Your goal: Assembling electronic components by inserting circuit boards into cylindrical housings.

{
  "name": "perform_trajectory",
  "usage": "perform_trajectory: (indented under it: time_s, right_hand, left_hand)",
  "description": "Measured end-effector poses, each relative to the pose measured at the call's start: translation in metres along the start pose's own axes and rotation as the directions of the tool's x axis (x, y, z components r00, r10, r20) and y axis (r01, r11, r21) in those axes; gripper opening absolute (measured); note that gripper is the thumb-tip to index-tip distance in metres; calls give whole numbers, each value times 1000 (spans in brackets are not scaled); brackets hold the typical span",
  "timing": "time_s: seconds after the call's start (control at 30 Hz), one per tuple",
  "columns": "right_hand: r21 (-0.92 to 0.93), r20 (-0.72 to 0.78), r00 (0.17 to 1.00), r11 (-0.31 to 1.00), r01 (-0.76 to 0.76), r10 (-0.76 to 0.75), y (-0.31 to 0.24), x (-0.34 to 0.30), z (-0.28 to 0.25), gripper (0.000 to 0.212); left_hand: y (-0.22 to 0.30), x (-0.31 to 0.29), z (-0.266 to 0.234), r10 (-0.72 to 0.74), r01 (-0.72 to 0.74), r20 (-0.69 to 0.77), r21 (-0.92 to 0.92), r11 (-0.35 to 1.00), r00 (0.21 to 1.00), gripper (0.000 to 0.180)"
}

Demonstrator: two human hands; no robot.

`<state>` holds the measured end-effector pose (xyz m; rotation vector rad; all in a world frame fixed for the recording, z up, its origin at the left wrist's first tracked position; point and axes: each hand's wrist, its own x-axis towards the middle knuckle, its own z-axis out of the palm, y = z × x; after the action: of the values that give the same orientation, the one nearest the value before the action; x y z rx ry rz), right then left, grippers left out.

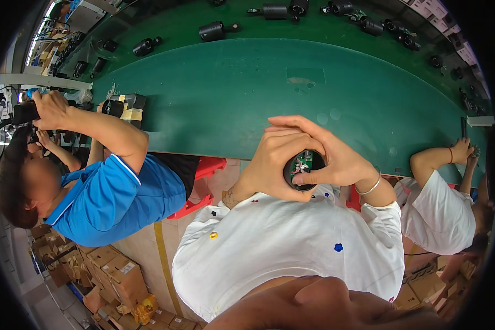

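Close to my chest I hold a round black housing (289, 176), its opening turned up toward me. Inside it sits a green circuit board (308, 158) with a small pale round part at its middle. My left hand (267, 165) is closed round the side of the housing. My right hand (344, 159) wraps the other side, its fingers laid over the left hand. The right thumb reaches into the opening and touches the board area or the pale part; which one I cannot tell.
A green workbench (214, 99) spreads beyond my hands. Along its far side, a darker green strip (176, 33) carries several black cylindrical units (212, 31). A co-worker in blue (115, 198) works at left beside a black box (135, 104); another person in white (440, 214) is at right.
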<state>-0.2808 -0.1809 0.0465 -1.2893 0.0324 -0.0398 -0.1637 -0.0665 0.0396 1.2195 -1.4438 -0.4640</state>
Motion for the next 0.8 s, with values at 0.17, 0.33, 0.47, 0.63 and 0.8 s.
perform_trajectory:
  time_s: [0.17, 0.33, 0.47, 0.63, 0.8]
  right_hand:
    - [49, -75, 997, 999, 13, -9, 5, 3, 3, 88]
    - [65, -92, 996, 997, 27, -21, 7, 5, 5, 87]
    - [114, -98, 995, 993, -20, 31, 3, 3, 6, 88]
    - [193, -113, 992, 981, -29, 52, 0, 2, 8, 89]
    - [140, -109, 994, 990, -2, 17, 0, 0, 4, 87]
  left_hand:
    - [-1, 0, 1, -11, 13, -21, 72, 997, 1000, 43]
    - [0, -3, 0, -51, 53, -27, 68, 996, 998, 44]
    - [7, 2, 1, -51, 54, -74, 39, 998, 996, 44]
    - [-15, -11, 7, 91, -102, -101, -109, 989, 991, 47]
    - [-13, -7, 0, 156, -149, 34, -155, 977, 987, 82]
